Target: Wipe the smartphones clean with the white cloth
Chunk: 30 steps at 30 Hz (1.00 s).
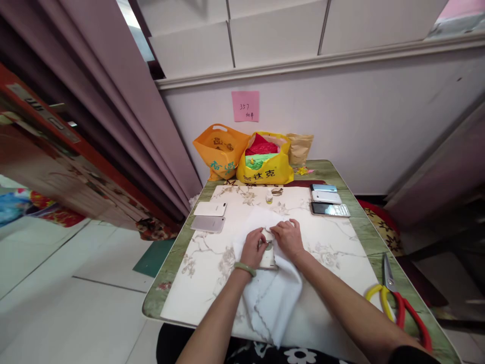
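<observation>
In front of me a white cloth (pixel 278 298) with a scalloped edge lies loosely folded. On it rests a flat, pale, phone-shaped object (pixel 268 262) with a greyish round patch, partly covered by my fingers. My left hand (pixel 253 247), a green bangle at its wrist, bends over the left side of that object. Its fingers are pinched around a small dark piece too tiny to name. From the right, my right hand (pixel 290 238) reaches to the object's top edge, its thumb and fingertips closed on the cloth there.
Two phones (pixel 208 224) lie left, several phones (pixel 326 195) back right. A small bottle (pixel 269 196) stands beyond my hands. Behind are an orange bag (pixel 220 151), a yellow bag (pixel 265 172) and a brown pouch (pixel 300 148). Scissors (pixel 388 283) lie at the right edge.
</observation>
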Each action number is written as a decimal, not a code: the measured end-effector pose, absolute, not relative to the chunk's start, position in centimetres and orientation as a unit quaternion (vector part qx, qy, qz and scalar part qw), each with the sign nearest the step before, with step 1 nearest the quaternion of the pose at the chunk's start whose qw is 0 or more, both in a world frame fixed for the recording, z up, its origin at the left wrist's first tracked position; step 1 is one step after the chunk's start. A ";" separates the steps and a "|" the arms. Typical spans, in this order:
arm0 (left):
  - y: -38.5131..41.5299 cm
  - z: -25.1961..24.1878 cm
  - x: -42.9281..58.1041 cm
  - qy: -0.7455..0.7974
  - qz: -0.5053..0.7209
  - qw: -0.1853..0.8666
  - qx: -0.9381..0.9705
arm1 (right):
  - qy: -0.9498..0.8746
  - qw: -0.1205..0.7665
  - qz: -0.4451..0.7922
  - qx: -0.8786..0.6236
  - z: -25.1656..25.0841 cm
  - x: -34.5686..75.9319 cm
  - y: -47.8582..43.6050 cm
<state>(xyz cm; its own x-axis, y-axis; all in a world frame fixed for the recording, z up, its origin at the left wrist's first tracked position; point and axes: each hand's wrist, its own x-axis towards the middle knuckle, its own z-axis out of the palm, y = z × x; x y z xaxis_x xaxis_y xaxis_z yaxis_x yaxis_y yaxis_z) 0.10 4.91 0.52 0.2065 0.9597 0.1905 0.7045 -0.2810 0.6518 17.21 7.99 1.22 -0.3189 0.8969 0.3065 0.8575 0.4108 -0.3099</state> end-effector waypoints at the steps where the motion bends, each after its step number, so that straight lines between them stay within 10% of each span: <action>1: 5.1 0.8 0.0 0.554 0.279 0.217 0.754 | -0.811 0.218 0.044 -0.541 1.2 17.0 8.1; 13: 8.6 5.9 1.4 0.461 0.049 0.182 0.867 | -0.852 0.279 0.085 -0.434 1.0 23.5 2.7; 30: 7.0 5.0 2.6 0.773 0.005 0.118 0.623 | -0.784 0.373 0.119 -0.481 1.6 21.5 4.6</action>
<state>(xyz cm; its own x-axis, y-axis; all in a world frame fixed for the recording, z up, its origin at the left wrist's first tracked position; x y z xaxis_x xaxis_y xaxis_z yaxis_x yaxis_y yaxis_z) 2.64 6.97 5.00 -0.1962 0.9646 -0.1764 0.9622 0.2241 0.1551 21.54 4.59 1.61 -0.2594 0.8431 0.4711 0.6648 0.5097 -0.5461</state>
